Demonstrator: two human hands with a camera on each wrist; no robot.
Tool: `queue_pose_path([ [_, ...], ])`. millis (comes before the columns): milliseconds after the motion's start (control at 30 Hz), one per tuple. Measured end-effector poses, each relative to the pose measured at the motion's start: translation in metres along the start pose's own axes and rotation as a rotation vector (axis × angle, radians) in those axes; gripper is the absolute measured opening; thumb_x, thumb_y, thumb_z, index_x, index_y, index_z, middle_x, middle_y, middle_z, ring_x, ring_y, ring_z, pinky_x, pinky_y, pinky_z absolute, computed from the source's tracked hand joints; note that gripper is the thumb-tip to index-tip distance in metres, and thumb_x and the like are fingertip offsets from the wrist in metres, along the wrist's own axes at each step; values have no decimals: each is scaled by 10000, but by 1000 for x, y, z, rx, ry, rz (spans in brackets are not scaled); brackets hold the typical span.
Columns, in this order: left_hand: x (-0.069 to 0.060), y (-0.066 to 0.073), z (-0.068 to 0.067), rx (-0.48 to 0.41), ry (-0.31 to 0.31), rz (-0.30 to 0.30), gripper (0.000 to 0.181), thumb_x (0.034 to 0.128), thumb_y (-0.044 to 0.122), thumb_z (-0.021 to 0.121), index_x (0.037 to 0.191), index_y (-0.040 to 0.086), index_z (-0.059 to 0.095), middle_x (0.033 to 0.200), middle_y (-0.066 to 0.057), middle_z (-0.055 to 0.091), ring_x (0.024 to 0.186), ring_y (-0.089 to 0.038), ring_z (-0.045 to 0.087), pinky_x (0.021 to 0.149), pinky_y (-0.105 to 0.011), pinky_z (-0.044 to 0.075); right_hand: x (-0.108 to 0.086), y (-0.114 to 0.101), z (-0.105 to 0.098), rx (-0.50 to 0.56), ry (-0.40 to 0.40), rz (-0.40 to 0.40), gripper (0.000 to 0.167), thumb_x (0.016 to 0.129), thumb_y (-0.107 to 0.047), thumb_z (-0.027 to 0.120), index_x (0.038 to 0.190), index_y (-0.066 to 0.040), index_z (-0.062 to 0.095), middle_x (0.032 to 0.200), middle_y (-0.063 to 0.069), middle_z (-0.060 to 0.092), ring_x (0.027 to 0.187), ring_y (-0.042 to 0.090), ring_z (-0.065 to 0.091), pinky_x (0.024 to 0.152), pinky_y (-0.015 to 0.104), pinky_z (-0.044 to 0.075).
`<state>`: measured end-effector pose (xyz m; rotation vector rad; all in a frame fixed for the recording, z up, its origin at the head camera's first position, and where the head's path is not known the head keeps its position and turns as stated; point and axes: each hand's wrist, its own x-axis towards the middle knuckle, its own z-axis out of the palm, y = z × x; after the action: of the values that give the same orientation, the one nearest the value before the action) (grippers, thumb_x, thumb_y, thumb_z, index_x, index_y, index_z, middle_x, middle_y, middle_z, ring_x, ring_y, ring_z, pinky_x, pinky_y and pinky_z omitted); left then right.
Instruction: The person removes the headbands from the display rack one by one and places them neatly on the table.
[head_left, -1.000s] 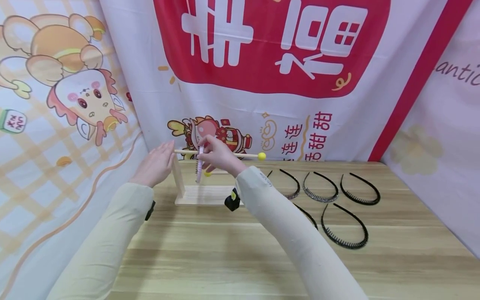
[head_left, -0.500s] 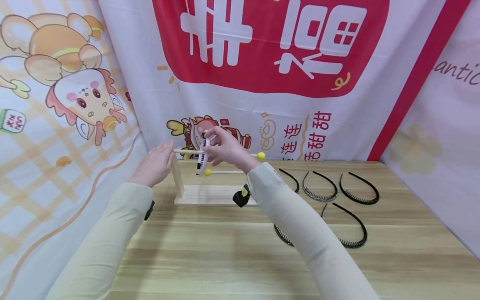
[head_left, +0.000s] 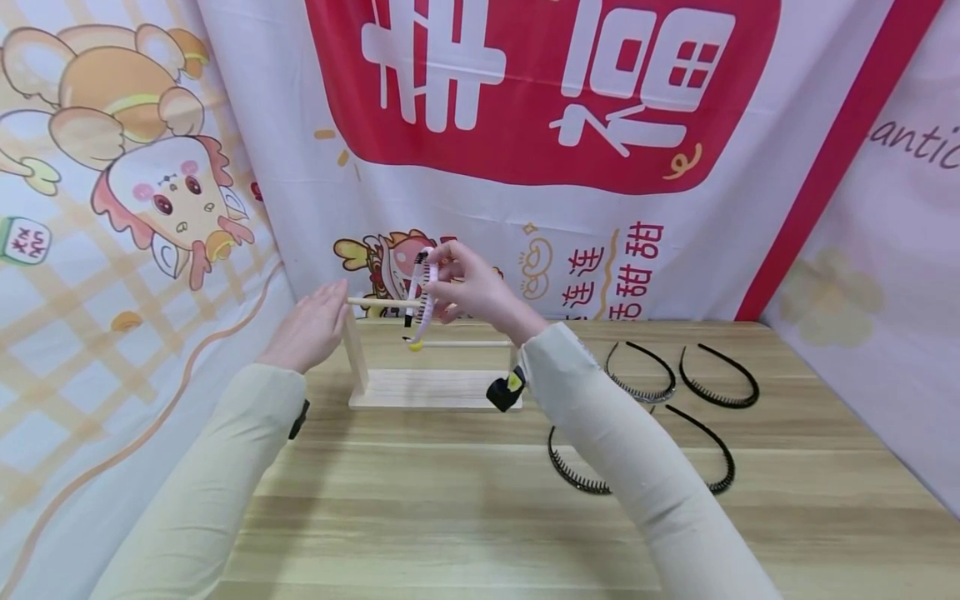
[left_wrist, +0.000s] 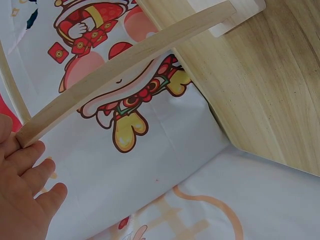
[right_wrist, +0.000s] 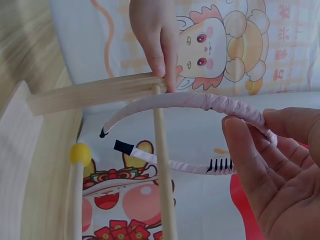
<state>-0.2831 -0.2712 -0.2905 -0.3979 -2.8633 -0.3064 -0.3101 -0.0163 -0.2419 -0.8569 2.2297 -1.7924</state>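
In the head view, my right hand (head_left: pixel 480 287) pinches a pale pink toothed headband (head_left: pixel 431 292) between thumb and fingers near its curved top. In the right wrist view, the headband (right_wrist: pixel 185 100) straddles the upper rod (right_wrist: pixel 162 175) of a wooden stand, one arm on each side, its dark-tipped ends beyond the rod. My left hand (head_left: pixel 307 327) rests against the top of the stand's left post (head_left: pixel 356 354), its fingers fairly straight. The left wrist view shows those fingers (left_wrist: pixel 35 175) at the end of the post (left_wrist: pixel 125 65).
The stand's base (head_left: pixel 435 390) lies on the wood-grain table (head_left: pixel 420 517); a lower rod (head_left: pixel 465 343) has a yellow ball end (right_wrist: pixel 80 155). Several black headbands (head_left: pixel 720 379) lie on the right, some partly behind my right sleeve (head_left: pixel 637 450). A printed cloth (head_left: pixel 525 183) hangs behind.
My right hand has moved right and slightly up along the upper rod with the pink headband, which has turned so both its arms show. My left hand stays at the post.
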Motion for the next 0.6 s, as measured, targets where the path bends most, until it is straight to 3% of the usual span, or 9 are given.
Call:
queue_pose_path([
  [300, 1, 2, -2, 1, -16, 7, 497, 1014, 170, 247, 1421, -91, 133, 1445, -293, 176, 1328, -429, 149, 1092, -518, 81, -14, -3, -20, 21, 25, -2, 366, 884, -19, 588, 1215, -37, 431, 912, 177, 548, 710, 307, 632, 673, 517, 541],
  [467, 2, 1, 0, 5, -11, 10, 496, 1013, 167, 247, 1419, -96, 134, 1445, -294, 178, 1327, -431, 153, 1092, -517, 84, -19, -2, -31, 13, 51, 15, 366, 887, -31, 587, 1217, -59, 432, 979, 189, 565, 736, 310, 639, 625, 422, 568],
  [600, 3, -1, 1, 5, -5, 12, 495, 1013, 165, 248, 1418, -97, 137, 1443, -294, 182, 1325, -432, 157, 1093, -516, 85, -22, 0, -40, 16, 73, 29, 385, 882, -37, 592, 1229, -61, 427, 1019, 187, 564, 783, 346, 633, 646, 429, 566],
])
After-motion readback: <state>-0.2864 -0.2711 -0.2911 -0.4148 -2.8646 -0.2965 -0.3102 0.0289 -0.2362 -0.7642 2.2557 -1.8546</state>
